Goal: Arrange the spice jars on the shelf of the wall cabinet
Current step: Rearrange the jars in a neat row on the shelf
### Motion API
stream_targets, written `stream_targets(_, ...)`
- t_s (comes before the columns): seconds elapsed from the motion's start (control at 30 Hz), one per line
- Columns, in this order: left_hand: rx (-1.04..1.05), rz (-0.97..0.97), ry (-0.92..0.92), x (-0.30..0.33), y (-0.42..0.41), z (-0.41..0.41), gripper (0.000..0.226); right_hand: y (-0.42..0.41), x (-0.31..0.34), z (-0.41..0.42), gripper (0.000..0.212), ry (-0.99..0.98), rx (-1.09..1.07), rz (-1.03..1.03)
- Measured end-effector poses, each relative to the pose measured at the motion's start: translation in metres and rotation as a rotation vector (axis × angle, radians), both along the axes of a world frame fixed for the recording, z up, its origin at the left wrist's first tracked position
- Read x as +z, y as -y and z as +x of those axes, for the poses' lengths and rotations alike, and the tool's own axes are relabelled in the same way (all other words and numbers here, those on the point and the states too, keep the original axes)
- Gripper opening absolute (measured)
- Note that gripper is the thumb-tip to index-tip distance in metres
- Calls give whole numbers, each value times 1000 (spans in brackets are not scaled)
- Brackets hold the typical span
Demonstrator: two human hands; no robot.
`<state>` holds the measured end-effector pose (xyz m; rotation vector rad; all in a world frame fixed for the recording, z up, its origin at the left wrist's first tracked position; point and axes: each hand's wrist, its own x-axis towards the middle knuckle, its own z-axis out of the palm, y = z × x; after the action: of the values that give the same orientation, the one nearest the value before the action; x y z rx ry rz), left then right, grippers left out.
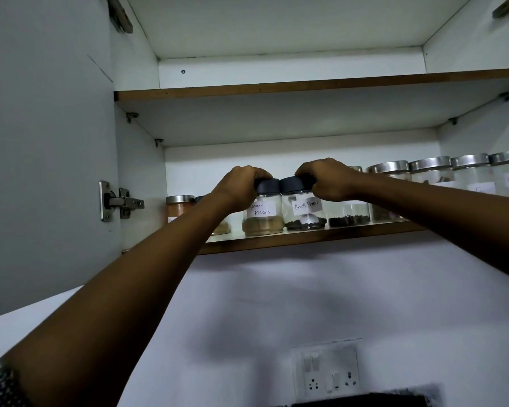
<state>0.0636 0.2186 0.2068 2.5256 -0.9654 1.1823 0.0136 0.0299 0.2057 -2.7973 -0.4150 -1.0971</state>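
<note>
White laminate lines the open wall cabinet (pixel 141 171) above me, and its lower brown-edged wooden shelf (pixel 276 239) carries the row I am sorting. My left hand (pixel 238 186) is closed over the dark plastic cap of the clear glass jar labelled Garam Masala (pixel 263 215), which holds a tan powder. My right hand (pixel 329 179) grips the dark cap of the clear glass jar labelled Black Pepper (pixel 304 212), with dark grains at its bottom. Both jars stand upright at the front edge of the shelf, touching side by side.

To my left sits a steel-lidded jar of orange-brown powder (pixel 179 210); another jar beside it is mostly hidden behind my forearm. To my right runs a line of steel-lidded glass jars (pixel 429 177) reaching the far side, some with small paper labels too blurred to read.

I judge the job well along: most jars already stand in one row, and these two seem to need only nudging into line, labels forward. Up top, the higher shelf (pixel 276 89) shows no jars from this angle.
</note>
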Motion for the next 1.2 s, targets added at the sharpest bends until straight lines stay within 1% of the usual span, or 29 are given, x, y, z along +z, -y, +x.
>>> stream_targets(0.4,-32,-23,-60,1,-5,29,49,-3,-3,29,45,6,-14,-26)
stream_targets(0.63,3,-36,-99,2,-8,53,57,-11,-4,54,43,10,-13,-11)
stream_targets(0.8,8,-26,-118,3,-10,71,53,-16,-4,75,42,-5,-3,-18)
stream_targets(1.1,35,-41,-127,3,-12,106,53,-24,-4,121,39,-12,-1,-27)
stream_targets(1.2,48,-27,-135,4,-13,116,54,-25,-3,135,41,-23,-3,-17)
